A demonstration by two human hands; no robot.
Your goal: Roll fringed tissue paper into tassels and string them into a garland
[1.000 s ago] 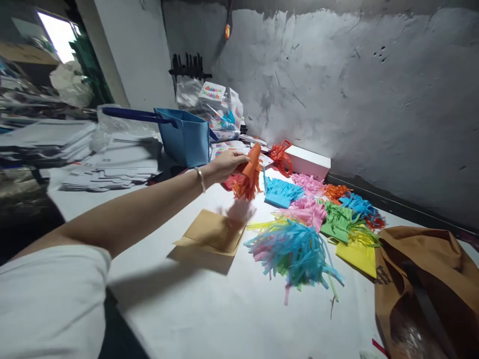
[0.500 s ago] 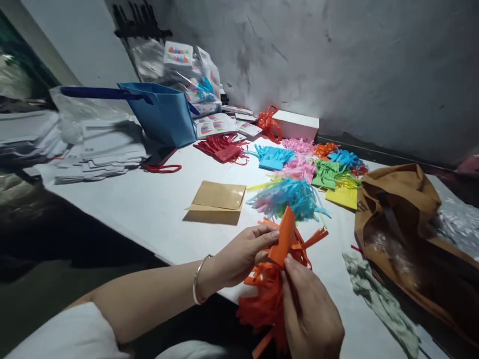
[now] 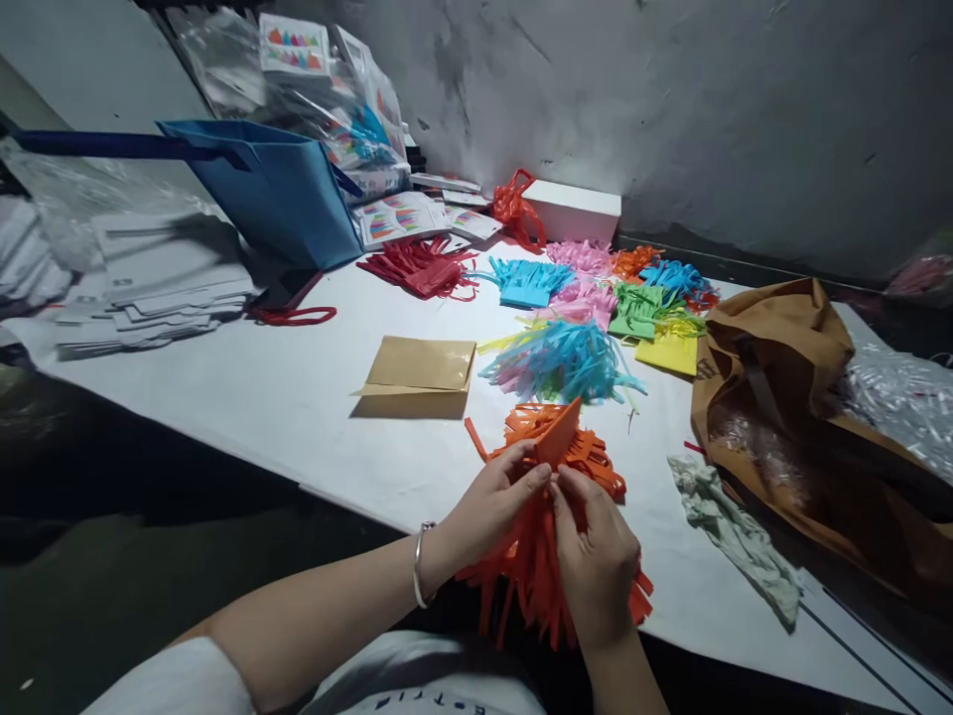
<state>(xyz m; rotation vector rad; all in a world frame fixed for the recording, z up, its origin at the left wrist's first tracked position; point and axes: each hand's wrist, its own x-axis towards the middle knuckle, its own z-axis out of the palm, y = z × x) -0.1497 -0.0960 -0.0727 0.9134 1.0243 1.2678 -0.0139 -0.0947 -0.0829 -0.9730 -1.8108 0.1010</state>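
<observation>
The left fingers [image 3: 533, 479] and right fingers [image 3: 579, 487], pinched nearly together, grip the orange fringed paper [image 3: 532, 561]; its folded band [image 3: 558, 433] rises beyond them, strips below.

Box [image 3: 573, 209] well behind held tassels [image 3: 560, 433]

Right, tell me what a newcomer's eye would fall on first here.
Most likely the bright orange fringed bundle at the near edge of the white table, held between the left hand and the right hand. Next, perhaps, the multicoloured fringed pieces just beyond it, then the blue bag beside white paper stacks at the far left.
</observation>
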